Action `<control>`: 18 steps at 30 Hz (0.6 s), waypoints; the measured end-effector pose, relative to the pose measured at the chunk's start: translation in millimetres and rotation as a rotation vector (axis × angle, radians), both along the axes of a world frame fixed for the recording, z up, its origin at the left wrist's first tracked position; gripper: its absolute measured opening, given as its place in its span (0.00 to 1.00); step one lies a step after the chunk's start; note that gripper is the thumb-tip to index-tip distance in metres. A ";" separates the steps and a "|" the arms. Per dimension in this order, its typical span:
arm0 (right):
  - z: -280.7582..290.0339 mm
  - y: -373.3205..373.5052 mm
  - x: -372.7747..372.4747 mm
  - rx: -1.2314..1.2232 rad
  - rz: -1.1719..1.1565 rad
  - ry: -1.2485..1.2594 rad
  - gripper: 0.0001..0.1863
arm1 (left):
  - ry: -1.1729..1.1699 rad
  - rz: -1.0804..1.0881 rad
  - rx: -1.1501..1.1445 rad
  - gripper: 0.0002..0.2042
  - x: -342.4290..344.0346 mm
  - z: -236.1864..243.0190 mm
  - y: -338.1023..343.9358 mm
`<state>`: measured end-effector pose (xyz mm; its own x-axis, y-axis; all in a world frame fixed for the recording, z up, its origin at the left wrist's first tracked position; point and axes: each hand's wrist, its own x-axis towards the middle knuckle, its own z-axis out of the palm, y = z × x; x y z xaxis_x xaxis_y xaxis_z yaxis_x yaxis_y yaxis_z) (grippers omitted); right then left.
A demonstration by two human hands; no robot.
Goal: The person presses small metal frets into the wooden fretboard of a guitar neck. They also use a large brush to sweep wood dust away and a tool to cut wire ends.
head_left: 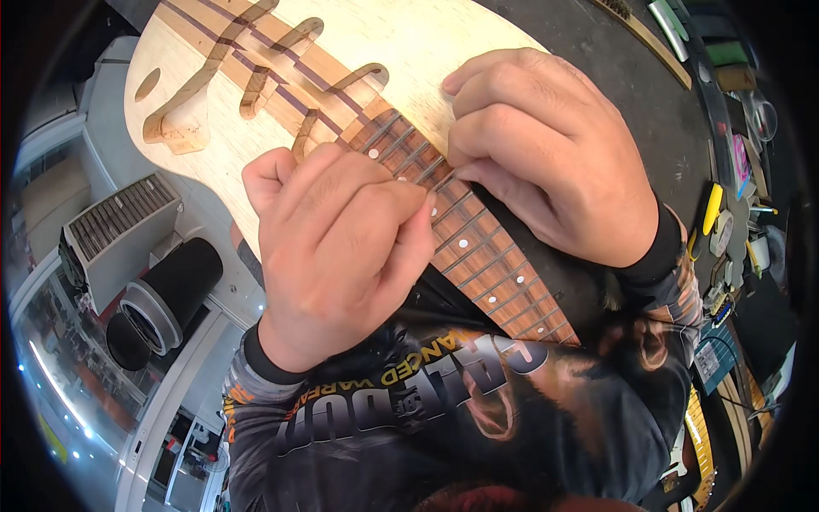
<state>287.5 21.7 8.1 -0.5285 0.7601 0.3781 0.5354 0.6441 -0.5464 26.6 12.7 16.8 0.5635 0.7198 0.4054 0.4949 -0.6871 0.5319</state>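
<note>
An unfinished pale wood guitar body (pixel 478 34) lies in front of me, with several routed cavities and a striped centre strip. Its brown fretboard (pixel 503 277), with metal frets and white dots, runs down toward my chest. Over the fretboard's left edge, my left hand (pixel 341 239) is closed, thumb and forefinger pinched together at the frets. My right hand (pixel 550 158) has its fingers curled against the body, and its thumb and forefinger meet at the fretboard's right edge. Whatever either pinch holds, if anything, is too small or hidden to name.
Beneath the guitar is a dark bench top (pixel 614 81). Assorted tools crowd the right side, among them a yellow-handled one (pixel 713 206). Another guitar neck (pixel 701 444) shows at lower right. At left are a white slotted box (pixel 124 226) and a black cylinder (pixel 183 277).
</note>
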 end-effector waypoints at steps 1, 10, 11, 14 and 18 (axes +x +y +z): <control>2.0 -0.1 0.0 -0.008 0.024 0.012 0.16 | 0.013 -0.014 -0.031 0.13 -0.7 1.7 -0.6; -3.7 -0.4 -1.8 0.015 -0.036 -0.015 0.16 | 0.006 0.010 0.006 0.13 3.0 -4.4 4.6; -2.8 -0.3 -1.3 0.015 -0.036 -0.016 0.16 | 0.006 0.010 0.007 0.13 2.7 -3.5 3.3; 1.3 0.8 -0.3 -0.004 0.019 0.001 0.16 | -0.002 0.003 -0.032 0.13 0.4 0.0 -1.3; 3.2 -1.3 -1.8 0.010 0.007 -0.023 0.15 | 0.000 -0.009 -0.018 0.13 0.9 -1.0 1.0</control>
<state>285.8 20.3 11.4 -0.5425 0.7526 0.3731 0.5430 0.6531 -0.5278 27.5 13.7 15.7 0.5703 0.7215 0.3927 0.4884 -0.6822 0.5441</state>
